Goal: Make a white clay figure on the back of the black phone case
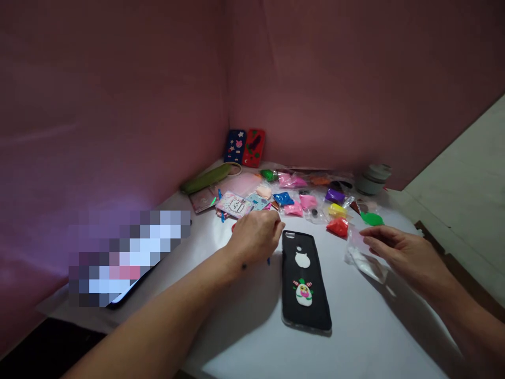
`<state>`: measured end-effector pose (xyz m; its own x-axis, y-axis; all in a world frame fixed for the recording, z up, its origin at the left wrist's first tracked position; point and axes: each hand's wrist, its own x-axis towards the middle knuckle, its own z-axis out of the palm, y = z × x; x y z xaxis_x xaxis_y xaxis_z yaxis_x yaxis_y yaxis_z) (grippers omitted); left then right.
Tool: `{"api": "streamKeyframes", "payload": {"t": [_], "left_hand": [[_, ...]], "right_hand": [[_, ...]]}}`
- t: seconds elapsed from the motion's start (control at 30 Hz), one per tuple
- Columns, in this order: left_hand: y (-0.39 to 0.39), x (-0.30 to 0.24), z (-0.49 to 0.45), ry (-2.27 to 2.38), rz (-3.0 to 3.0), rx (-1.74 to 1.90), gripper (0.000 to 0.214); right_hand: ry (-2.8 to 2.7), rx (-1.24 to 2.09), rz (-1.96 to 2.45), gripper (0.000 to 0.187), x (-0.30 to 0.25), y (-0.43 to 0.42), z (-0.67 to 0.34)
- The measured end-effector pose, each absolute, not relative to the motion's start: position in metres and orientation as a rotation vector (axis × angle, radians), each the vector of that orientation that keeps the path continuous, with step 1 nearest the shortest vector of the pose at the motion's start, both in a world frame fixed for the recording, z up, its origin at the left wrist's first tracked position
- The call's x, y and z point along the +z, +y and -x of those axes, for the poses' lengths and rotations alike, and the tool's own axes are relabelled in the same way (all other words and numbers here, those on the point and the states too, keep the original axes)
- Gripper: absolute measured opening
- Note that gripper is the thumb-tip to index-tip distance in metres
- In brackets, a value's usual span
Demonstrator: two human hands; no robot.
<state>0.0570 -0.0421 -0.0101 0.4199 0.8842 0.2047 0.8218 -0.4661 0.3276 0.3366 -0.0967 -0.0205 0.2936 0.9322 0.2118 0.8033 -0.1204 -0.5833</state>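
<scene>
A black phone case lies flat in front of me, with a plain white shape and a white figure with green, pink and red-striped details on it. My left hand is closed just left of the case's upper end; its fingertips hide whatever they pinch. A small blue tip shows below this hand. To the right of the case, the thumb and fingers of my right hand pinch the upper edge of a clear plastic bag with white material inside.
Several clear packets of coloured material, such as a red packet, spread behind the case. Patterned cards, a green pouch and two decorated cases stand or lie farther back. A lit phone is at left, a grey-green container at back right.
</scene>
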Motion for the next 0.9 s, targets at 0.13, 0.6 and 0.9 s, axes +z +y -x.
{"api": "streamKeyframes", "payload": {"t": [0.13, 0.6, 0.9], "left_hand": [[-0.043, -0.014, -0.06, 1.43, -2.486, 0.485, 0.026], [-0.055, -0.016, -0.066, 1.305, -2.535, 0.416, 0.028], [-0.059, -0.017, -0.066, 1.267, -2.564, 0.38, 0.029]], "right_hand": [[-1.825, 0.071, 1.977, 0.032, -0.017, -0.099, -0.34], [-2.044, 0.113, 2.11, 0.034, -0.048, -0.091, -0.348], [-2.008, 0.139, 2.044, 0.034, -0.055, -0.091, -0.352]]}}
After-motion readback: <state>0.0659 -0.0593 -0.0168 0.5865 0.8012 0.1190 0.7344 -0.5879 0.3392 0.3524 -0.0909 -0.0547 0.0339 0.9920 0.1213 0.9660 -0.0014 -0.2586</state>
